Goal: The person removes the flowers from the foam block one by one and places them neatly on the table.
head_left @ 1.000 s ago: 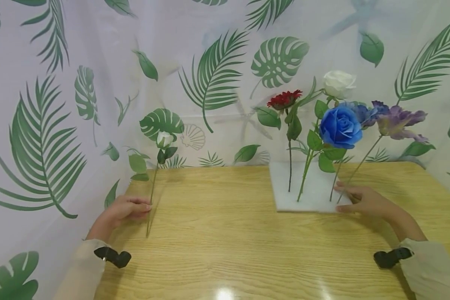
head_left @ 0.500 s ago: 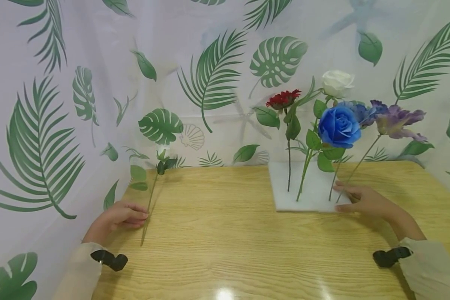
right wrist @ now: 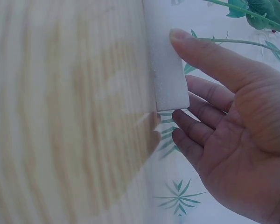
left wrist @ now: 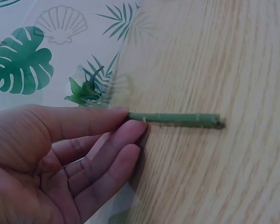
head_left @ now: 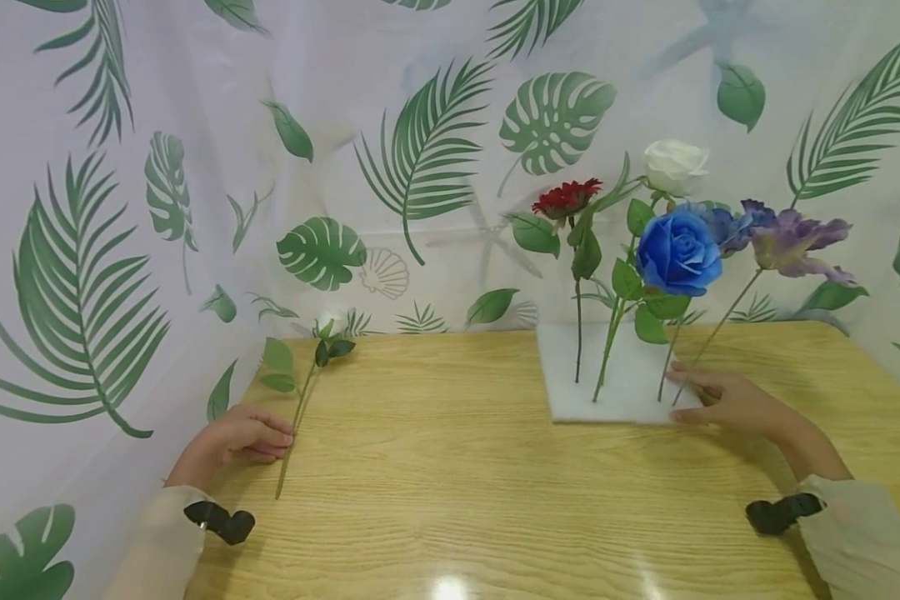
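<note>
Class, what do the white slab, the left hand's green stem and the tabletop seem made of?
White slab: probably matte plastic foam; flower stems stand stuck in it.
Green stem: likely dull plastic; small raised bumps.
Tabletop: wood or woodgrain laminate, slightly glossy; streaked grain, bright reflections.

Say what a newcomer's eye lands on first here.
Probably the big blue rose, upright among other flowers in a white slab on the table's right side. Next, the left hand, pinching a small white rose by its stem at the table's left. The right hand touches the slab's right end.
</note>
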### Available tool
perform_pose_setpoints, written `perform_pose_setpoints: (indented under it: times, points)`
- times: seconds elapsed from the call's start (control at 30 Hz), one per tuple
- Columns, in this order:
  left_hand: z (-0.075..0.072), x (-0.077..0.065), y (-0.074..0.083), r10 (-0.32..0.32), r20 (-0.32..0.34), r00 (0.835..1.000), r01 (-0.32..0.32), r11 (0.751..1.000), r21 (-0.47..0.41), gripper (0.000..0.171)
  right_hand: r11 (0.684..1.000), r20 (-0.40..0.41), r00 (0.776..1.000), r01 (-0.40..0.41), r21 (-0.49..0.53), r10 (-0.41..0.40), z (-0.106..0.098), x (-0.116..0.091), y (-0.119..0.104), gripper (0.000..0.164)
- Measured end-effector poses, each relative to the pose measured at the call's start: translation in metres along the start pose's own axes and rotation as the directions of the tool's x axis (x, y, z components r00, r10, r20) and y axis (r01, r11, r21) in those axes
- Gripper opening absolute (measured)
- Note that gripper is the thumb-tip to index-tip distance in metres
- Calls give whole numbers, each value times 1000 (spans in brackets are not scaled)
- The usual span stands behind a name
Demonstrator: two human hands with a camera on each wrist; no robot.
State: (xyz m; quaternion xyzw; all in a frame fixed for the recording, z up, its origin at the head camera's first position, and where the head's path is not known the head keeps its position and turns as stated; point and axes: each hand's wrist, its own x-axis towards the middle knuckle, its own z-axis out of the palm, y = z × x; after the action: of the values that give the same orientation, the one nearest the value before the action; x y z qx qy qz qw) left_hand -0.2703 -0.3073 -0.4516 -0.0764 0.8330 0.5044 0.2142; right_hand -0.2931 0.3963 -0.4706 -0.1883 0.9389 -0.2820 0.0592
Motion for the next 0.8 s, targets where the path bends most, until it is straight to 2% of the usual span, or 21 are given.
perform_pose_setpoints:
  times: [0.17,0.47,0.8]
  points:
    - [1,-1,3,-12,-6,1000,12,1000,23,33,1000,-7,1000,16,7,-16,-1,0,1,73]
    - [-1,-1,4,-9,4,1000,9,995,98,37,1000,10,1000,-1,13,1,0,0,2,73]
    - [0,1,2,12,0,1000,-12,993,116,32,1000,10,1000,1,5,-1,0,0,0,73]
